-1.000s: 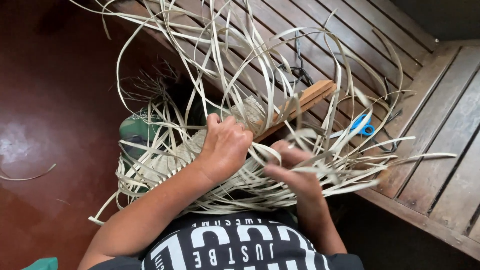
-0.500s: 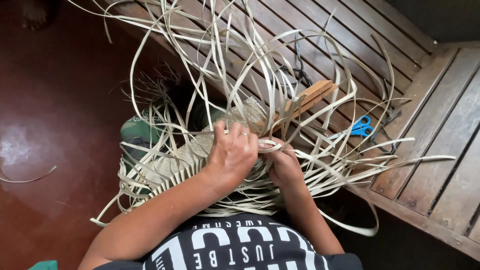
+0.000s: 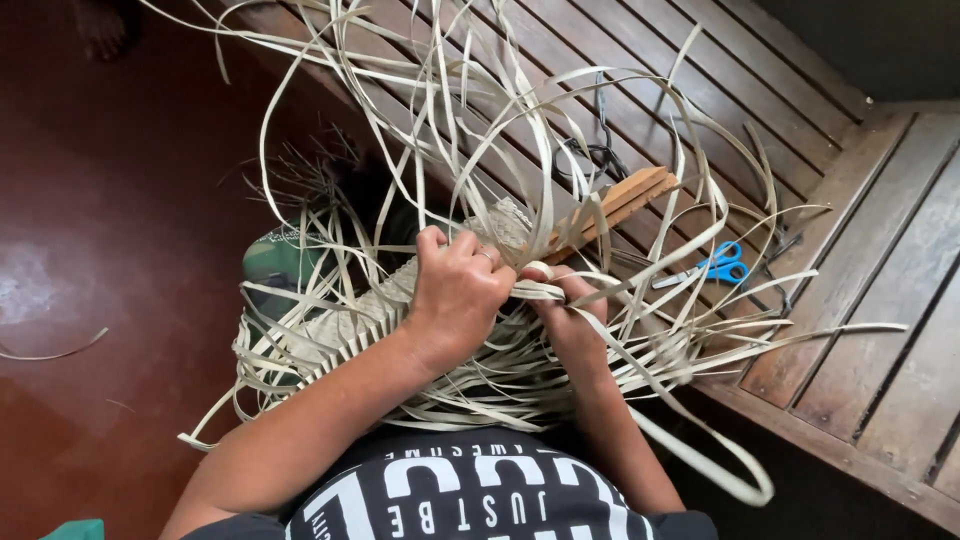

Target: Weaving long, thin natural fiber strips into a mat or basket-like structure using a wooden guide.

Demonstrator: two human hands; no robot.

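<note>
Woven mat [image 3: 350, 320] largely hidden beneath strips [image 3: 520, 150]; strips gripped by left hand [image 3: 460, 290] and right hand [image 3: 565, 305], brought together since earlier.

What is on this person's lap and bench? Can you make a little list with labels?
left hand: grips pale strips on the woven mat
right hand: pinches a strip beside the left hand
mat: half woven, loose strips fanning out
wood block: on the bench, beyond the hands
scissors: blue handles, on the bench
floor: dark red
</note>
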